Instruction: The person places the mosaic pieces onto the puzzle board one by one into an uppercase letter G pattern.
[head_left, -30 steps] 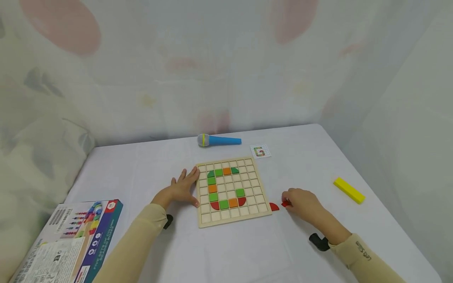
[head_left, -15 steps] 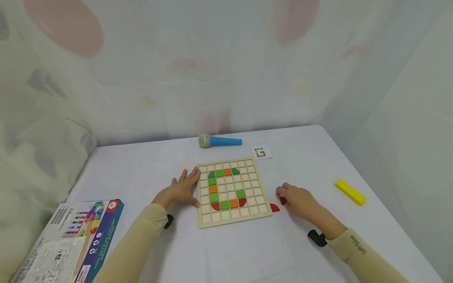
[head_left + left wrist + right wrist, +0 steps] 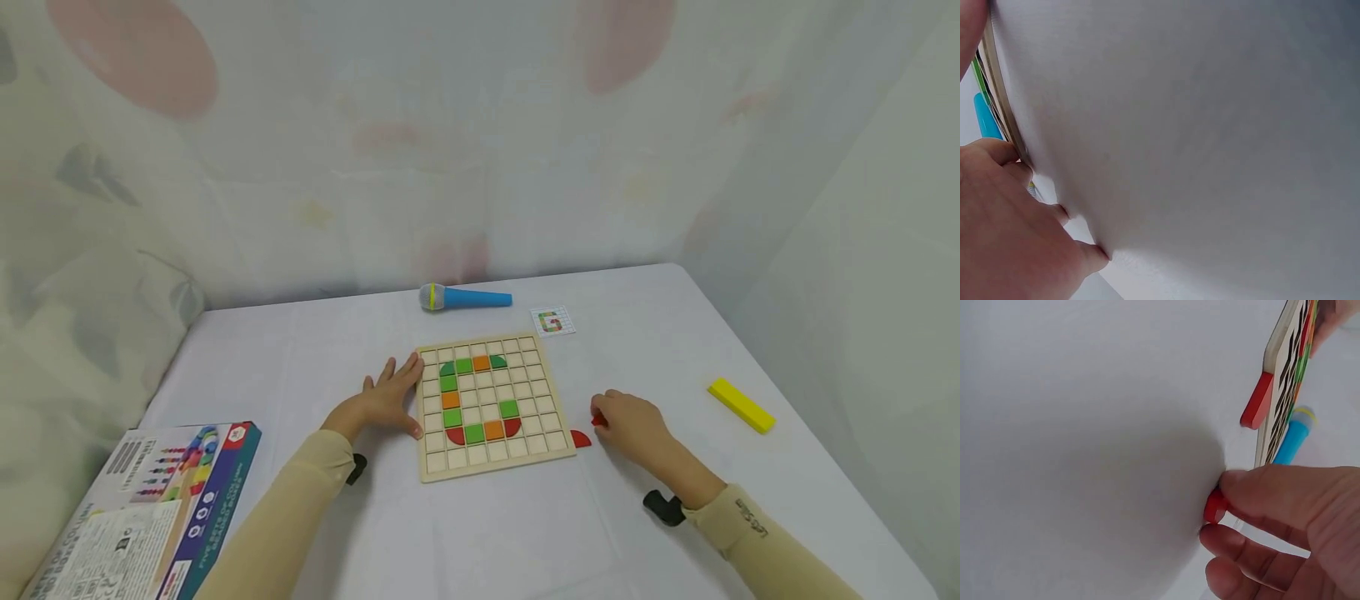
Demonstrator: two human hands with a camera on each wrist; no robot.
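Pale matt wooden grid board (image 3: 491,467), glossy red piece (image 3: 1215,507), smooth cloth tabletop (image 3: 300,350).

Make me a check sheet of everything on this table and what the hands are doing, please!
Surface: a table under a pale cloth.
Job's things: a wooden grid board holds green, orange and red tiles in a G shape. A red quarter-round tile lies on the cloth at the board's right edge. A small red piece sits at the right hand's fingertips. A small pattern card lies behind the board.
Clutter: a blue toy microphone, a yellow block, a printed box.
Hands: the left hand rests flat against the board's left edge. The right hand pinches the small red piece.
Cables: nothing seen.
Surroundings: pale printed curtains around the table.
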